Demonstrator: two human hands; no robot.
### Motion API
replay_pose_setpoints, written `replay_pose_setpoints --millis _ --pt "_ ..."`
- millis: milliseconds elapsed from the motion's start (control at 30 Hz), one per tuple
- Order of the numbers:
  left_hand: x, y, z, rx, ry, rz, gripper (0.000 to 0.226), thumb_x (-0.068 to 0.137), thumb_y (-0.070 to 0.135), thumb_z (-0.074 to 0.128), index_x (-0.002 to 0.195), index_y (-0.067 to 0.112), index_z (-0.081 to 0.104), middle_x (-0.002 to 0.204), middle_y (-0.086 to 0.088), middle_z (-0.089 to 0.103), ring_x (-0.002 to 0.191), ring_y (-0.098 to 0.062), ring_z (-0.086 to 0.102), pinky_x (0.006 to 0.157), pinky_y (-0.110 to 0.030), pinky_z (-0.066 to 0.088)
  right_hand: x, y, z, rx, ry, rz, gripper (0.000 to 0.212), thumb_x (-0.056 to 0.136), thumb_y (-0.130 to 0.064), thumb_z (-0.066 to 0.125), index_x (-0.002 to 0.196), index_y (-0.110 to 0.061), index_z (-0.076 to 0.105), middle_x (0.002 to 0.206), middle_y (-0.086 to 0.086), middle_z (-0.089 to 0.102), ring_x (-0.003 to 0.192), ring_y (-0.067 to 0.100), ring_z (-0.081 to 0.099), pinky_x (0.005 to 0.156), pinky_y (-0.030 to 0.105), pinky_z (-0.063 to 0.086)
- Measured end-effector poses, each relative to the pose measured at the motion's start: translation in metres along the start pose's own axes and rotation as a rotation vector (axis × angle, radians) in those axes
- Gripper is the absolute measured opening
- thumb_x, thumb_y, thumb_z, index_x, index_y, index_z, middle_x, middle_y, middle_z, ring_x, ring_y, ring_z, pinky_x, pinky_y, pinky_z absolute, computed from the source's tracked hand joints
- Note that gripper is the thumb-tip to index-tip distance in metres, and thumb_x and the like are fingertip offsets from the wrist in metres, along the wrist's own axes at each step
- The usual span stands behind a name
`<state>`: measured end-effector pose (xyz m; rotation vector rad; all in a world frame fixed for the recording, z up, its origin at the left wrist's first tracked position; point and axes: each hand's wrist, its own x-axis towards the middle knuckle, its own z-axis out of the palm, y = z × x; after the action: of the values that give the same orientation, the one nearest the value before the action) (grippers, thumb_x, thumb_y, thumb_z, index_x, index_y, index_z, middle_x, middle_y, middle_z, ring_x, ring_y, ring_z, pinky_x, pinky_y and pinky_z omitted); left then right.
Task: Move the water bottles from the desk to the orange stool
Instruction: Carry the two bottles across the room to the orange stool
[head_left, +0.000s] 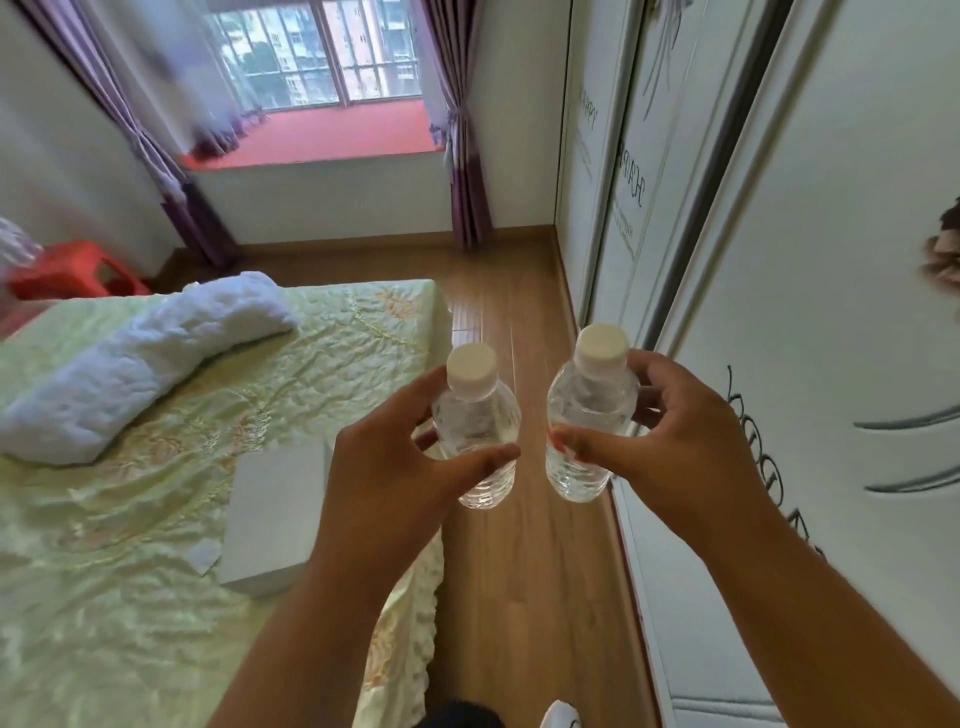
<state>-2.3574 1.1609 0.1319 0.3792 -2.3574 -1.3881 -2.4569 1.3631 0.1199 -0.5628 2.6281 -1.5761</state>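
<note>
From the head camera, the left hand (384, 467) is curled round a clear water bottle (478, 441) with a white cap, thumb across the front of its body and fingers behind. The right hand (670, 447) grips a second water bottle (589, 431) the same way, thumb lying across the front. Both bottles stand upright in the air, just beside each other but apart, above a strip of wooden floor (519, 571) between a bed (156, 467) and a white wardrobe (805, 364). The orange stool (78, 267) sits well away at the far left, beyond the bed; something pale and blurred, possibly another bottle, shows at its left edge. On the green bedspread lie a rolled white blanket (140, 358) and a flat white box (275, 514). Purple curtains (462, 156) frame a window (311, 52) at the far wall.
</note>
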Motion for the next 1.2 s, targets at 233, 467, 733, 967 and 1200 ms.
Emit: replay_pose_setpoints --millis 233,467,733,967,1200 --pt "0.040 0.004 0.028 0.038 -0.027 0.034 0.083 0.060 0.048 0.093 0.136 0.041 0.061 0.122 0.025 0.069 0.112 0.009 0.063 0.098 -0.015 0.050 0.036 0.013 -0.014 -0.011 0.022 -0.006 0.072 0.058 -0.059 0.081 0.122 -0.045 0.050 0.104 -0.039 0.053 0.088 -0.029 0.053 0.066 -0.008 0.036" --pt "0.102 -0.008 0.047 0.022 -0.088 0.080 0.080 0.062 0.045 0.093 0.136 0.038 0.062 0.118 0.026 0.070 0.112 0.007 0.064 0.099 -0.023 0.054 0.087 0.026 -0.014 -0.058 0.045 0.023 0.071 0.059 -0.058 0.081 0.121 -0.046 0.049 0.104 -0.038 0.053 0.084 -0.024 0.053 0.068 -0.008 0.036" --pt "0.213 -0.040 0.046 0.014 -0.133 0.127 0.085 0.060 0.050 0.091 0.137 0.042 0.059 0.122 0.028 0.067 0.110 0.013 0.062 0.092 -0.008 0.049 0.182 0.027 0.016 -0.130 0.079 0.052 0.071 0.062 -0.056 0.082 0.124 -0.044 0.050 0.110 -0.028 0.057 0.088 -0.020 0.052 0.069 -0.009 0.036" --pt "0.311 -0.064 0.029 0.032 -0.140 0.184 0.084 0.061 0.052 0.089 0.137 0.045 0.055 0.123 0.033 0.061 0.100 0.028 0.054 0.083 0.002 0.043 0.266 0.021 0.051 -0.145 0.124 0.077 0.071 0.066 -0.049 0.088 0.127 -0.039 0.053 0.116 -0.019 0.063 0.096 -0.004 0.061 0.082 0.008 0.045" --pt "0.369 -0.089 0.022 0.032 -0.134 0.146 0.082 0.061 0.050 0.090 0.136 0.043 0.057 0.124 0.026 0.067 0.109 0.018 0.060 0.088 -0.002 0.045 0.329 0.031 0.078 -0.123 0.099 0.096 0.071 0.065 -0.054 0.085 0.127 -0.041 0.053 0.116 -0.022 0.061 0.094 -0.008 0.059 0.079 0.007 0.042"
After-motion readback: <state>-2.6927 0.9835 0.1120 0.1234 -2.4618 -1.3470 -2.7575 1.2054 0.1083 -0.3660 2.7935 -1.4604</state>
